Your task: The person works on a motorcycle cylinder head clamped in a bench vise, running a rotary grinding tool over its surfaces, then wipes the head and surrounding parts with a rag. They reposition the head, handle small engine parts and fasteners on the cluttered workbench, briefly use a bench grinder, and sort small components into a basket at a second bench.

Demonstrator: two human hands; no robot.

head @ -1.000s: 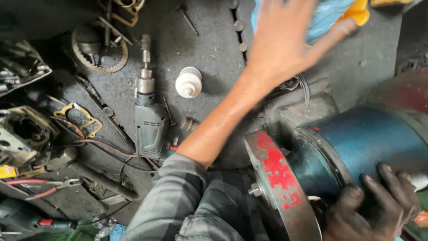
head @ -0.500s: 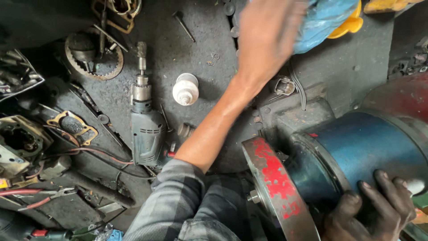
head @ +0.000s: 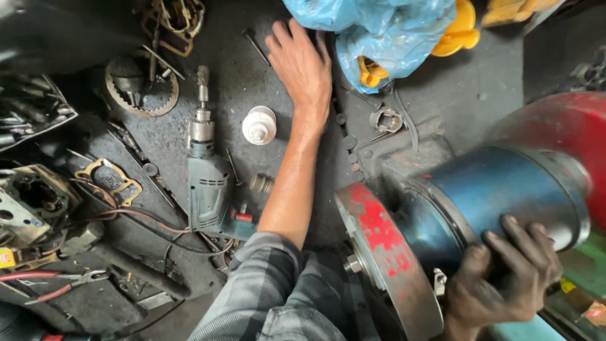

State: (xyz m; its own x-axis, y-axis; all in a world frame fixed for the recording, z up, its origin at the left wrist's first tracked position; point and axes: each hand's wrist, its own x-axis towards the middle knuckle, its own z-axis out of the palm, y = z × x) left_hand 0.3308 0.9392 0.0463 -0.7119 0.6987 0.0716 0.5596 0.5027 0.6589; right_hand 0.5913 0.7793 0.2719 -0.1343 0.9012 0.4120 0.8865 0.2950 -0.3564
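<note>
at the lower right of the frame the grease-blackened right hand (head: 502, 278) is clamped over the curved side of a big blue cylindrical metal motor housing (head: 499, 189), fingers spread across its lower edge. just left of it, fixed to the housing's near end, stands a round grey steel flange with worn red paint (head: 385, 252), tilted edge-on toward the camera. a red rounded metal casing (head: 562, 126) sits behind the housing at the right edge.

at bottom centre a grey checked sleeve (head: 271, 297) covers the upper part of the left arm, which runs bare up the middle of the picture. left of the forearm a grey-green electric drill (head: 207, 180) lies on the dark oily floor (head: 454, 101), chuck pointing up the frame; a small grey metal bush (head: 260, 183) lies between drill and arm. further left are red-handled pliers (head: 66, 281), an orange-edged gasket (head: 107, 180) and a stripped engine block (head: 28, 196).

higher, a white ribbed plastic cap (head: 259, 125) stands just left of the wrist, and a small metal ring part (head: 385, 120) lies to the right.

near the top centre the left hand (head: 302, 63) lies open, palm down, fingers splayed flat on the floor, gripping nothing. just beside its fingertips, to the right, is a crumpled blue plastic bag (head: 379, 31) with yellow plastic pieces (head: 457, 31) showing. a toothed sprocket wheel (head: 140, 88) lies at upper left.
</note>
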